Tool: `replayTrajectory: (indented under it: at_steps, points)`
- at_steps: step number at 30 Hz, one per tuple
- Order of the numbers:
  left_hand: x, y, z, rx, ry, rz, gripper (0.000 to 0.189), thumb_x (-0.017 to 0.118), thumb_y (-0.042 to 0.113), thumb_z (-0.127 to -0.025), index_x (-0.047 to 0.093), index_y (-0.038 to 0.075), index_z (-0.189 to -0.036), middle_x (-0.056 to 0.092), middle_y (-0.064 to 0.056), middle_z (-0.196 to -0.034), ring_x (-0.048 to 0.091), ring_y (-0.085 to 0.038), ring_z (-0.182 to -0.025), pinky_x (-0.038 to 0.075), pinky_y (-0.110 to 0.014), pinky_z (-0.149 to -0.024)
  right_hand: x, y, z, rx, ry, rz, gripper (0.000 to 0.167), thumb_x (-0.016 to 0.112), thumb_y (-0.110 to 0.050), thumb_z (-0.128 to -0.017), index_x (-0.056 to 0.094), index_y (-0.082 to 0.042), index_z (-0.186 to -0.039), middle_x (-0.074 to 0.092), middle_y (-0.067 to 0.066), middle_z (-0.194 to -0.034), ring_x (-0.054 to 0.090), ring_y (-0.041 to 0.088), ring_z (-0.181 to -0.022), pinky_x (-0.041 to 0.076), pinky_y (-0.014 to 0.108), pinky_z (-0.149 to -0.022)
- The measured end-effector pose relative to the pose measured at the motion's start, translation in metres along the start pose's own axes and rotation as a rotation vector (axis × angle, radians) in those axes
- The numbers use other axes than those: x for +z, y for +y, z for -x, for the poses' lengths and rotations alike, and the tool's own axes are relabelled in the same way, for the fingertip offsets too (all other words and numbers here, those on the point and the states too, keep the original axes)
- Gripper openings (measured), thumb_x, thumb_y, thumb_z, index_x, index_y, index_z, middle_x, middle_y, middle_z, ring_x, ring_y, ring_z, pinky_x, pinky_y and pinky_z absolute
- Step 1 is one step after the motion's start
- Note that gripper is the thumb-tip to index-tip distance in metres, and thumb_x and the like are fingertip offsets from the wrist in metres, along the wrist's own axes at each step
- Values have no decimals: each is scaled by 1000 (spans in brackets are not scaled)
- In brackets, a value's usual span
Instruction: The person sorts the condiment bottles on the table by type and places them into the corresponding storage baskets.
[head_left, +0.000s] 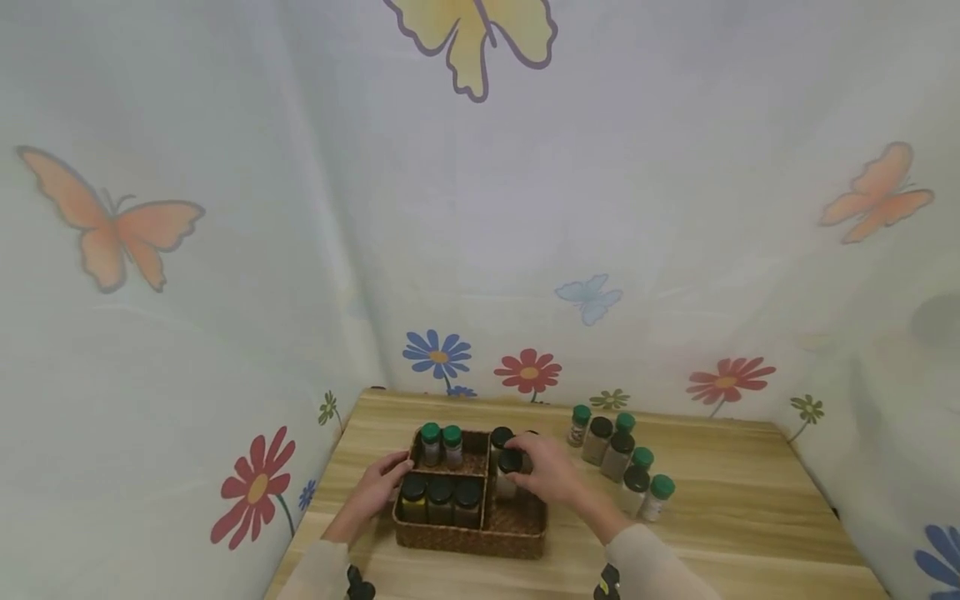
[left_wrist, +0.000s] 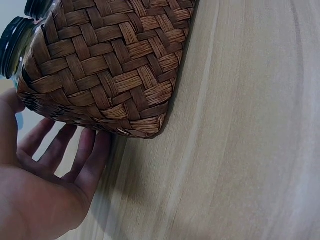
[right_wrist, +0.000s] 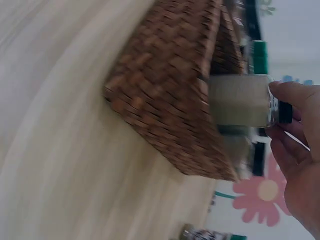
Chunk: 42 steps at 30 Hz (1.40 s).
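Observation:
My right hand (head_left: 553, 473) pinches a black-lidded spice jar (right_wrist: 240, 101) near its lid, thumb on one side and fingers on the other. The jar is upright, its lower part within the right compartment of a brown woven basket (head_left: 468, 540). Behind it in that compartment stands another black-lidded jar (head_left: 501, 437), partly hidden by my hand. My left hand (left_wrist: 47, 187) rests against the basket's left outer wall, fingertips on the weave and thumb at the rim. Three black-lidded jars (head_left: 440, 500) fill the front left compartment; two green-lidded jars (head_left: 452, 450) stand in the back left one.
Right of the basket, several spice jars (head_left: 618, 458) with black or green lids stand grouped on the wooden table (head_left: 720, 500). A pale curtain (head_left: 480, 208) printed with flowers and butterflies rises behind the table and along its sides.

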<state>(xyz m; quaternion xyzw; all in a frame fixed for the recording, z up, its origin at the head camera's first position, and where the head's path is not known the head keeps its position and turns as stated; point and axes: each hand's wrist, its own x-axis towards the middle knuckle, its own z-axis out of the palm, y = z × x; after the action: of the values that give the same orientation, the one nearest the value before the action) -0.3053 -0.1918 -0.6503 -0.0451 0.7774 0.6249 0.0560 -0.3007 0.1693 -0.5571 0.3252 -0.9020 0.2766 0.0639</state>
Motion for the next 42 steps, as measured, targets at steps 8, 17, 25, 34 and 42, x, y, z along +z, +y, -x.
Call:
replayTrajectory:
  at_steps: [8,17,25,34,42]
  points:
    - [4,0,-2,1,-5,3,55,62,34,-109,53,1,-153,59,-24,-148,64,-37,-126,61,-46,-92,27,3,1,42,18,9,43,86,-15,-91,70,-7,-130,71,8,-127,68,30,-117,57,51,-97]
    - [0,0,-1,-10,9,11,57,63,38,-108,55,3,-153,60,-23,-146,63,-37,-126,60,-46,-91,39,2,0,69,42,-12,44,83,-15,-95,66,-7,-135,69,9,-130,67,29,-118,57,49,-98]
    - [-1,-3,-2,-8,-1,30,55,63,34,-108,54,2,-153,61,-23,-145,64,-36,-124,62,-44,-89,39,1,0,47,33,50,44,84,-16,-94,67,-7,-134,69,10,-129,66,31,-121,56,51,-99]
    - [0,-5,-5,-21,3,34,54,63,35,-108,56,4,-152,60,-23,-147,61,-40,-128,62,-45,-88,38,4,0,60,13,56,43,82,-18,-96,67,-9,-135,69,8,-130,67,29,-120,57,49,-99]
    - [-1,-7,-6,-22,-3,39,59,65,37,-107,54,2,-153,59,-24,-147,61,-39,-126,62,-48,-88,35,1,-1,81,-9,41,43,83,-17,-95,68,-8,-135,70,8,-129,67,30,-119,55,52,-101]
